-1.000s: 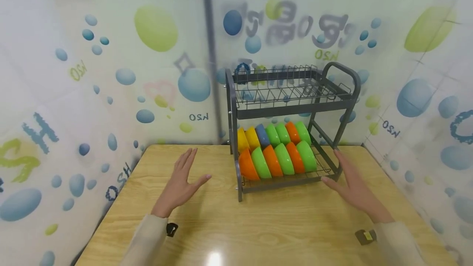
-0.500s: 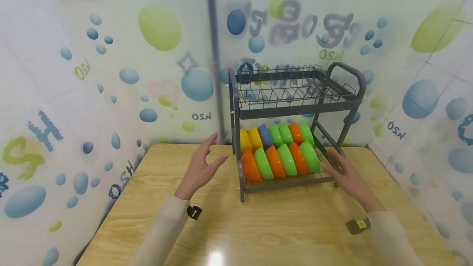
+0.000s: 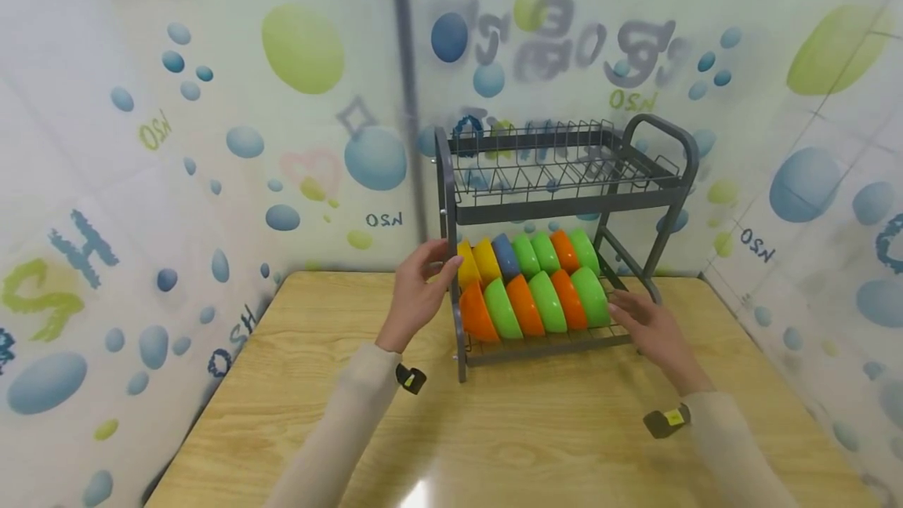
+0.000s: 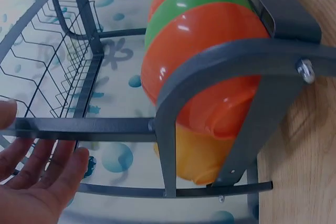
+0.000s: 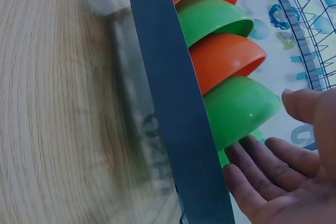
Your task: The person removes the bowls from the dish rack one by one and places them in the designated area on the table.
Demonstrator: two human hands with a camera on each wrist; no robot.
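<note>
A dark two-tier dish rack (image 3: pixel 564 208) stands on the table. Its lower tier holds two rows of tilted bowls. An orange bowl (image 3: pixel 477 316) ends the front row at left, a green bowl (image 3: pixel 592 300) at right. At the rack's left post, my left hand (image 3: pixel 416 296) has its thumb in front and fingers behind, loosely bent; contact is unclear. In the left wrist view its fingers (image 4: pixel 65 174) lie beyond a side bar. My right hand (image 3: pixel 652 332) is by the end green bowl, its fingers (image 5: pixel 254 174) close under it and the thumb apart from it.
The back row has yellow bowls (image 3: pixel 485 261), a blue bowl (image 3: pixel 505 257), and several green and orange ones. Wire slots (image 3: pixel 543 175) line the upper tier. A wooden table (image 3: pixel 339 312) reaches a patterned curtain (image 3: pixel 317 139) behind the rack.
My left hand has moved right and up from the table's left side to the rack's left post. My right hand has moved slightly left to the end green bowl. The bowls stayed put.
</note>
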